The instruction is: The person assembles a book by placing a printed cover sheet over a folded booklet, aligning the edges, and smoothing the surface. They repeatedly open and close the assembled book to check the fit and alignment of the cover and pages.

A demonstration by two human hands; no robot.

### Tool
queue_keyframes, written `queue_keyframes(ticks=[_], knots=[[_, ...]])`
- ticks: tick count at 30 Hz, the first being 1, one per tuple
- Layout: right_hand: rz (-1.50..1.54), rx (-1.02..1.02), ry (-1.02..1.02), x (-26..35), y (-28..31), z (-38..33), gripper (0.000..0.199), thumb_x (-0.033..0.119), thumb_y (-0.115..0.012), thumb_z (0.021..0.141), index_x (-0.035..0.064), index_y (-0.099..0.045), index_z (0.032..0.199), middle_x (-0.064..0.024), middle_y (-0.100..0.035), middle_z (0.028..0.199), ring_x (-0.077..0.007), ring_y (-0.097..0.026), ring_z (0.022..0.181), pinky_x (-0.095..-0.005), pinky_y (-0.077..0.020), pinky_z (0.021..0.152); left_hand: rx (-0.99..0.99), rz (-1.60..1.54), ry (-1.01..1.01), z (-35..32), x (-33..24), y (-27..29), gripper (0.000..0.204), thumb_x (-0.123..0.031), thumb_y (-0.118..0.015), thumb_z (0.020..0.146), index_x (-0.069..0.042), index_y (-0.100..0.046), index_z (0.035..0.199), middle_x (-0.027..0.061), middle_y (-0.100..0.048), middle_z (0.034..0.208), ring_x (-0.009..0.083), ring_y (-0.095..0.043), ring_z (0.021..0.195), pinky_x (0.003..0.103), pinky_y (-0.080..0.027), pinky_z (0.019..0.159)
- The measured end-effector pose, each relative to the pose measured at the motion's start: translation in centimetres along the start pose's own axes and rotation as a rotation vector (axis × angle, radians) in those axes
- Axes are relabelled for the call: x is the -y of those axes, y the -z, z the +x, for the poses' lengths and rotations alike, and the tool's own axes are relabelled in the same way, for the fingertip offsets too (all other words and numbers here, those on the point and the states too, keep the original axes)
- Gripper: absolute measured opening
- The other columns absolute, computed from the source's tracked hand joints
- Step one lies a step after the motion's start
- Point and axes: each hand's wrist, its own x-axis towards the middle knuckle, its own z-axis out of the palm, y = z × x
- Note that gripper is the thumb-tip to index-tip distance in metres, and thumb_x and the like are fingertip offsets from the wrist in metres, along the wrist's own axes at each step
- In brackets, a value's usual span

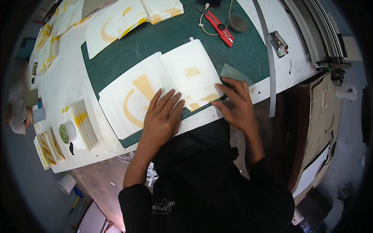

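A white printed paper folder (194, 66) with pale orange shapes lies spread on the green cutting mat (151, 50), with a crease down its middle. My left hand (161, 118) rests flat on it near the crease, fingers stretched out and holding nothing. At the folder's lower right corner is my right hand (237, 103). Its thumb touches the lower edge and its fingers the right edge, with the corner between them. A clear flat plastic piece (235, 73) lies just beyond the right fingers.
Stacked printed sheets (116, 27) lie across the mat's far side. A red utility knife (219, 27), a dark round object (238, 23) and a cable are at far right. Beyond the mat runs a metal ruler (268, 50). Bundled prints (83, 120) and a white tape roll (67, 132) stand left.
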Motion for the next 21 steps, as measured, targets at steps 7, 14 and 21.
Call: queue_keyframes(ticks=[7, 14, 21], knots=[[-0.022, 0.042, 0.043, -1.5, -0.5, -0.4, 0.043, 0.020, -0.091, 0.082, 0.0024, -0.077, 0.118, -0.0143, -0.066, 0.138, -0.0372, -0.060, 0.121, -0.0472, -0.0535, 0.102, 0.001, -0.005, 0.005, 0.3, -0.2, 0.2, 0.031, -0.004, -0.082, 0.085, -0.006, -0.076, 0.116, 0.0134, -0.072, 0.131, 0.0332, -0.064, 0.132, 0.057, -0.043, 0.121], [0.025, -0.018, -0.003, 0.2, -0.3, 0.5, 0.046, 0.023, -0.090, 0.086, -0.0041, -0.073, 0.119, -0.0220, -0.069, 0.122, -0.0381, -0.064, 0.115, -0.0484, -0.0559, 0.096, -0.028, -0.019, 0.075, 0.2, 0.1, 1.2, 0.035, -0.009, -0.083, 0.087, -0.005, -0.075, 0.121, 0.0147, -0.069, 0.137, 0.0365, -0.063, 0.131, 0.055, -0.045, 0.117], [-0.227, -0.207, -0.309, 3.6, -2.5, 3.1, 0.056, 0.036, -0.088, 0.087, -0.0124, -0.071, 0.108, -0.0273, -0.071, 0.100, -0.0364, -0.073, 0.086, -0.0456, -0.0585, 0.074, -0.431, 0.251, 0.825, -6.9, 4.6, 4.7, 0.050, -0.024, -0.081, 0.095, 0.005, -0.065, 0.133, 0.0277, -0.057, 0.138, 0.0432, -0.062, 0.126, 0.050, -0.053, 0.104]])
